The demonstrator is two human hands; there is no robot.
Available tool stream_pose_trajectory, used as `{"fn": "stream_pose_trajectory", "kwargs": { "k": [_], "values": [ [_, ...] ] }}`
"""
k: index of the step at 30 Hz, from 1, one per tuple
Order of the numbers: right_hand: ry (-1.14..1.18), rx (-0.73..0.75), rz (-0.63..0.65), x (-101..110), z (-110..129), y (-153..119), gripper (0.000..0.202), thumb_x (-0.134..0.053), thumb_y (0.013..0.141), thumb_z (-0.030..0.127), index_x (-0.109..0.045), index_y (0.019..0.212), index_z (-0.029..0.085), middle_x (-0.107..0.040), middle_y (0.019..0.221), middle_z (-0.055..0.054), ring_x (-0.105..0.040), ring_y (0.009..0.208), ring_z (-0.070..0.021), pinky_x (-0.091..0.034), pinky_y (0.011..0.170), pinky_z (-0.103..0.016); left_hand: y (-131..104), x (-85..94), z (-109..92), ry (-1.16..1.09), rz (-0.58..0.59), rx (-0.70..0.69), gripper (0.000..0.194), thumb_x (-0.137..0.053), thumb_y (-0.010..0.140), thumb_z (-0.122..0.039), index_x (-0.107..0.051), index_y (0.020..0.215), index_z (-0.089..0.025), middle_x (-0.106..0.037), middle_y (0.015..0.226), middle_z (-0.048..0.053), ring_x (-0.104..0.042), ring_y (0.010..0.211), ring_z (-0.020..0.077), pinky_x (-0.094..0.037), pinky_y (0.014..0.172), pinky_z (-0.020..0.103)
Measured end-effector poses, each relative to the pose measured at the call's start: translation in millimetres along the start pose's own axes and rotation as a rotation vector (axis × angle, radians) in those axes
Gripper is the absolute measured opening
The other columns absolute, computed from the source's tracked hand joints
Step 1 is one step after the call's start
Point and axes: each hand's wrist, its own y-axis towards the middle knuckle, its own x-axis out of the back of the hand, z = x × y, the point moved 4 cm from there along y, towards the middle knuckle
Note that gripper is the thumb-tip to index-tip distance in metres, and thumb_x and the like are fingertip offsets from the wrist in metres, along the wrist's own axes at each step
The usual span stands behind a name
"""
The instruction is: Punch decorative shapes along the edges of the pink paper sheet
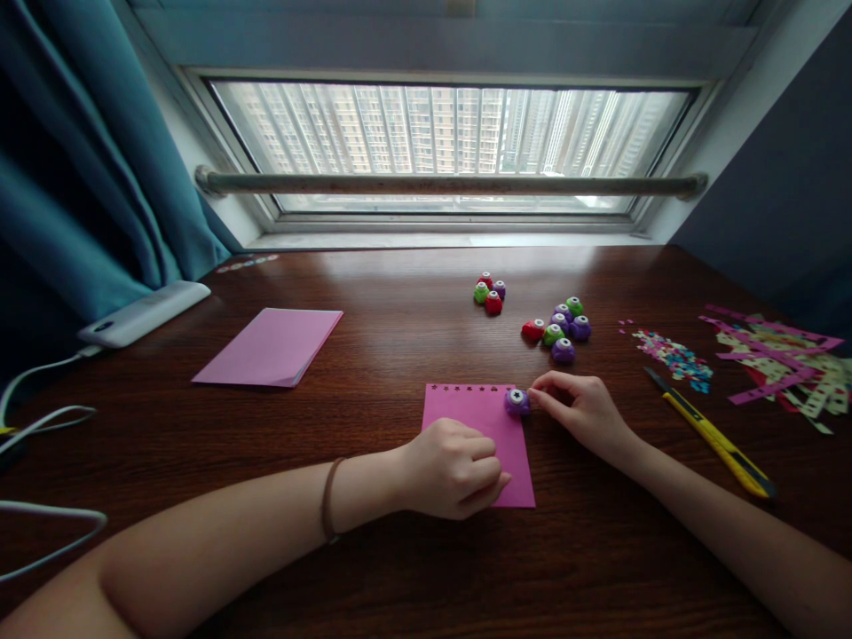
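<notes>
A pink sheet of paper (pixel 476 404) lies on the table, with a row of small star-shaped holes along its far edge. At its far right corner sits a purple craft punch (pixel 516 402) with a star on its white top. My right hand (pixel 579 408) pinches at the right side of this punch with thumb and forefinger. Curled into a fist, my left hand (pixel 456 469) rests on the middle of the sheet and covers part of it. I see nothing in the left fist, though its underside is hidden.
Several coloured punches (pixel 560 324) stand behind, with a smaller group (pixel 490 293) further left. A yellow utility knife (pixel 719 444), confetti bits (pixel 674 355) and cut paper strips (pixel 785 355) lie right. Left are a pink paper stack (pixel 270 348) and a white device (pixel 146 313) with a cable.
</notes>
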Motion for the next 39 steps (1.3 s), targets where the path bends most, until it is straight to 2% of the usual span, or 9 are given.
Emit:
{"fn": "stream_pose_trajectory", "kwargs": {
  "k": [39],
  "values": [
    [-0.013,0.014,0.004,0.3,1.4,0.2,0.020,-0.055,0.082,0.033,-0.065,0.077,0.017,-0.063,0.067,0.000,-0.054,0.060,-0.0116,-0.038,0.056,-0.022,0.0,0.2,0.1,-0.002,0.000,0.002,0.029,-0.045,0.085,-0.021,-0.043,0.057,-0.017,-0.048,0.053,-0.003,-0.043,0.045,0.0095,-0.030,0.044,0.025]
  ]
}}
